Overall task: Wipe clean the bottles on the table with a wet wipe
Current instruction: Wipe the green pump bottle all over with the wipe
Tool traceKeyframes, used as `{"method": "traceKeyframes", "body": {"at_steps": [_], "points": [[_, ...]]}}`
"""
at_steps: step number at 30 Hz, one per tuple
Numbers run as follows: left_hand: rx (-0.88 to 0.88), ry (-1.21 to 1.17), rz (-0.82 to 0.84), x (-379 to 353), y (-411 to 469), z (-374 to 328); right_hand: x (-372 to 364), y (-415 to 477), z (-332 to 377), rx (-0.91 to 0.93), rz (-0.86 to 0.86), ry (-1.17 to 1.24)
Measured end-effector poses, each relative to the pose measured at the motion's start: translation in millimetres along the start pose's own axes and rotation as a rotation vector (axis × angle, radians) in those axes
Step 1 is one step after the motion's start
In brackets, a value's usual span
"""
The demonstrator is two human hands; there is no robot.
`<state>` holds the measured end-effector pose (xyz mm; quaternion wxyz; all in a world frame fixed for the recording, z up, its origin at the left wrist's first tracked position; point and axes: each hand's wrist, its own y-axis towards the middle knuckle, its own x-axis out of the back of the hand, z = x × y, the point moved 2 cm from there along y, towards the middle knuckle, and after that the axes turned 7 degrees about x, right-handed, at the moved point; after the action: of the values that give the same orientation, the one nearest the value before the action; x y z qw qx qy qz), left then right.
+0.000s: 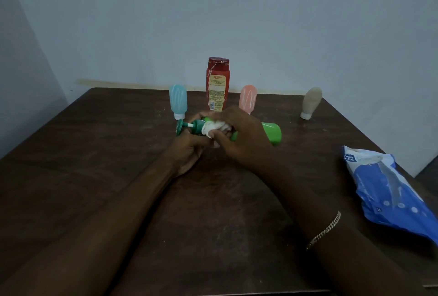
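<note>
The left hand [187, 151] grips the horizontal green plastic pump bottle [271, 132], the right hand [239, 139] pinches a crumpled white wet wipe [214, 127] against its neck, and four upright bottles [216, 87] behind it likely await wiping.

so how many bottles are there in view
5: blue bottle, red bottle, pink bottle and beige bottle stand at the back; green pump bottle held sideways by left hand, right hand pressing wet wipe on it. None seems hidden.

Readable in white on the blue-and-white soft plastic wipes pack [388, 191]: "nee mee". On the yellow label [217, 93] of the tall red plastic bottle [218, 65], apparently "Karthika"; smaller print too small to read.
</note>
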<state>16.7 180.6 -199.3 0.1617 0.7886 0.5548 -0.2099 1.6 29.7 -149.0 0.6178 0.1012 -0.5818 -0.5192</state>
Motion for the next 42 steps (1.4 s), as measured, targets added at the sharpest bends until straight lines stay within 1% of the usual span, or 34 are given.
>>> {"method": "traceKeyframes", "body": {"at_steps": [3,6,9,11,14,15,19,21,24,26,28,30,35,37,40,42], "points": [[0.050,0.040,-0.019,-2.8,-2.2,-1.5,-4.0,9.2,1.9,-0.037,0.013,-0.047],[0.038,0.027,-0.031,-2.8,-3.4,-1.3,-4.9,8.1,7.1,0.017,0.119,-0.114],[0.050,0.034,-0.053,-1.8,-4.5,-1.3,-0.7,-0.4,11.8,0.069,0.186,-0.109],[0.054,0.028,-0.043,-1.7,-3.4,-1.2,1.3,-2.4,9.5,0.072,0.166,-0.095],[0.004,0.060,-0.003,-5.2,-3.3,-3.0,1.9,3.1,0.5,0.000,0.070,-0.096],[-0.012,0.071,0.005,-5.8,-3.5,-3.4,1.7,4.1,-0.5,-0.015,0.062,-0.103],[-0.016,0.086,0.014,-3.0,-3.9,-2.2,3.8,-7.7,1.2,0.025,0.127,-0.062],[-0.020,0.107,0.045,-3.4,-3.5,-2.5,8.7,-12.4,-5.5,-0.010,0.103,-0.068],[0.029,0.021,0.061,-4.4,-3.5,-3.3,12.7,-7.7,-16.4,-0.090,0.004,-0.084],[0.049,-0.051,0.078,-2.3,-2.8,-2.7,9.3,-3.7,-13.7,-0.088,-0.005,-0.075],[0.068,-0.056,0.060,-0.5,-2.1,-1.6,4.9,-5.5,-9.6,-0.040,0.027,-0.046],[0.087,-0.009,0.012,-2.5,-3.1,-2.1,7.1,-10.6,-12.1,-0.035,0.043,-0.025],[0.078,0.068,-0.040,-7.4,-4.2,-1.5,15.3,-8.2,-24.9,-0.098,-0.097,-0.070],[0.098,0.059,-0.047,-5.7,-4.0,-1.3,8.7,-4.2,-16.0,-0.082,-0.053,-0.062],[0.131,0.031,-0.095,-4.1,-5.7,-1.9,1.6,-8.7,-6.1,-0.006,0.037,-0.029],[0.129,0.050,-0.086,-6.1,-5.8,-2.2,6.3,-12.3,-12.6,-0.019,0.005,-0.039]]}}
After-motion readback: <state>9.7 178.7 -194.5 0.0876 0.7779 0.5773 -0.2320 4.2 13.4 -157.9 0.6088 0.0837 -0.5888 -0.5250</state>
